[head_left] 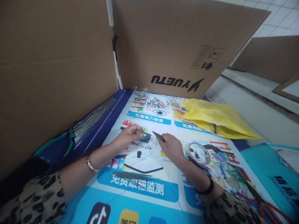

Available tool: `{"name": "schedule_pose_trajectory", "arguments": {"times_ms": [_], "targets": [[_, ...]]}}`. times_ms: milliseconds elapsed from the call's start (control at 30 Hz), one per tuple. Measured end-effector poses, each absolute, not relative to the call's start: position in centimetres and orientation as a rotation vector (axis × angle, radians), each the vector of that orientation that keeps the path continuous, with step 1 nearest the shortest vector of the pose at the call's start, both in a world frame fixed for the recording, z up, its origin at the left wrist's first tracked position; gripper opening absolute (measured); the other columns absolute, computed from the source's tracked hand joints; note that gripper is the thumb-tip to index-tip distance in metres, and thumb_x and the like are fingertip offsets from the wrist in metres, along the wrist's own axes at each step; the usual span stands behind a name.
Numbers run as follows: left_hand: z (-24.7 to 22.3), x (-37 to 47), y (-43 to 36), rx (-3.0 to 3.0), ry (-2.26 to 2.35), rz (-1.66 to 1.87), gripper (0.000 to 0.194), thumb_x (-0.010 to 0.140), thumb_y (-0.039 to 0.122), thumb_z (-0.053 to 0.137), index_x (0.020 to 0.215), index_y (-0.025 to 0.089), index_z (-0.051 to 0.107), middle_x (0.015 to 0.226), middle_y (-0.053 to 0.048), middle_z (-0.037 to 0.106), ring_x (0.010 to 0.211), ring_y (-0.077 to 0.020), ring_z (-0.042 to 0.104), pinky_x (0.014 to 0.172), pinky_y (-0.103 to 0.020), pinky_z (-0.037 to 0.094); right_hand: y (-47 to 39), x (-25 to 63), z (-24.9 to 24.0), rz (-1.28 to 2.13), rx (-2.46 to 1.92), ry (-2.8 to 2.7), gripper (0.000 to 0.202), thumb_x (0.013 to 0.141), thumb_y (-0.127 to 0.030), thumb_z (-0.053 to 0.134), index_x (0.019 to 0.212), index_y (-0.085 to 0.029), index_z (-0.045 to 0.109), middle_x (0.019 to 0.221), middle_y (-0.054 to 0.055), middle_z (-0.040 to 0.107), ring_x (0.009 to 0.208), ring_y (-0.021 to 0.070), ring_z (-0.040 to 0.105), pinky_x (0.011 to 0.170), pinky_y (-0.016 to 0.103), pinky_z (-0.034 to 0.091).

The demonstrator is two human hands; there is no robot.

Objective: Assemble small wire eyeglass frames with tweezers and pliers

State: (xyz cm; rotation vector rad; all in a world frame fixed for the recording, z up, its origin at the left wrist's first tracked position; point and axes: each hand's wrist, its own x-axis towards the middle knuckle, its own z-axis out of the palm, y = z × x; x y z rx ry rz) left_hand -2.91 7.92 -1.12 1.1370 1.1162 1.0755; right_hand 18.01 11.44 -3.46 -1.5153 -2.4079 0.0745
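Observation:
My left hand [132, 134], with a silver bangle at the wrist, pinches a thin wire loop strung with small clear beads [147, 147]. The loop hangs over a dark patch of the printed sheet, and its fine ends are hard to make out. To the right, my right hand [171, 145] is closed round needle-nose pliers [159, 137]. Their dark, pointed jaws face the wire loop, slightly apart from my left fingertips. The handles are mostly hidden in my palm. Loose thin wires [133, 176] lie on the sheet nearer to me.
Cardboard walls [168, 46] stand behind and at left. Straight wires [93, 119] and teal-handled pliers [67, 143] lie left. A yellow bag [217, 116] is at back right. Right are a wire coil [208, 155], tangled coloured strands [230, 177] and a teal package [263, 165].

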Motion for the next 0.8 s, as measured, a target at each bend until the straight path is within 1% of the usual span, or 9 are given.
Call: {"name": "schedule_pose_trajectory", "arguments": {"times_ms": [100, 167, 300, 433, 600, 800], "targets": [[-1.1, -3.0, 8.0, 1.139, 1.109, 1.093, 0.021, 0.071, 0.030, 0.066, 0.072, 0.014, 0.051, 0.065, 0.003, 0.050, 0.059, -0.0072, 0.046, 0.054, -0.019, 0.038, 11.5, 18.0, -3.4, 0.077, -1.527, -2.411, 0.030, 0.088, -0.041, 0.040, 0.071, -0.020, 0.053, 0.072, 0.001, 0.059, 0.072, 0.0143, 0.054, 0.060, 0.024, 0.030], [-1.2, -3.0, 8.1, 1.137, 1.104, 1.098, 0.022, 0.071, 0.029, 0.066, 0.070, 0.014, 0.051, 0.064, 0.004, 0.049, 0.059, -0.0068, 0.045, 0.054, -0.019, 0.036, 11.4, 18.0, -3.4, 0.084, -1.532, -2.415, 0.030, 0.088, -0.041, 0.040, 0.071, -0.020, 0.053, 0.073, 0.001, 0.059, 0.072, 0.0143, 0.054, 0.060, 0.024, 0.029], [-1.4, -3.2, 8.4, 1.108, 1.038, 1.079, 0.019, 0.071, 0.027, 0.066, 0.072, 0.015, 0.051, 0.069, 0.002, 0.054, 0.062, -0.0077, 0.049, 0.057, -0.020, 0.038, 11.5, 18.0, -3.3, 0.096, -1.541, -2.408, 0.029, 0.088, -0.041, 0.040, 0.071, -0.020, 0.053, 0.072, 0.001, 0.059, 0.071, 0.0143, 0.054, 0.059, 0.024, 0.029], [-1.4, -3.4, 8.8, 1.087, 0.982, 1.061, 0.019, 0.068, 0.022, 0.069, 0.071, 0.015, 0.052, 0.074, 0.001, 0.058, 0.064, -0.0080, 0.052, 0.059, -0.020, 0.038, 11.6, 17.9, -3.2, 0.110, -1.541, -2.404, 0.029, 0.087, -0.040, 0.041, 0.071, -0.020, 0.054, 0.073, 0.001, 0.059, 0.072, 0.0143, 0.054, 0.060, 0.024, 0.029], [-1.2, -3.6, 9.2, 1.097, 0.919, 0.990, 0.019, 0.069, 0.023, 0.069, 0.072, 0.014, 0.052, 0.083, -0.002, 0.062, 0.072, -0.0102, 0.055, 0.062, -0.022, 0.039, 11.5, 17.9, -3.0, 0.124, -1.551, -2.401, 0.030, 0.087, -0.041, 0.041, 0.071, -0.020, 0.054, 0.073, 0.001, 0.060, 0.071, 0.0141, 0.054, 0.059, 0.024, 0.030], [-1.5, -3.6, 9.5, 1.199, 0.957, 1.017, 0.020, 0.071, 0.026, 0.068, 0.073, 0.015, 0.052, 0.075, 0.000, 0.057, 0.069, -0.0095, 0.052, 0.064, -0.023, 0.038, 11.5, 18.0, -3.0, 0.152, -1.517, -2.395, 0.028, 0.087, -0.040, 0.041, 0.071, -0.020, 0.054, 0.073, 0.002, 0.060, 0.073, 0.0148, 0.054, 0.061, 0.024, 0.031]]}}
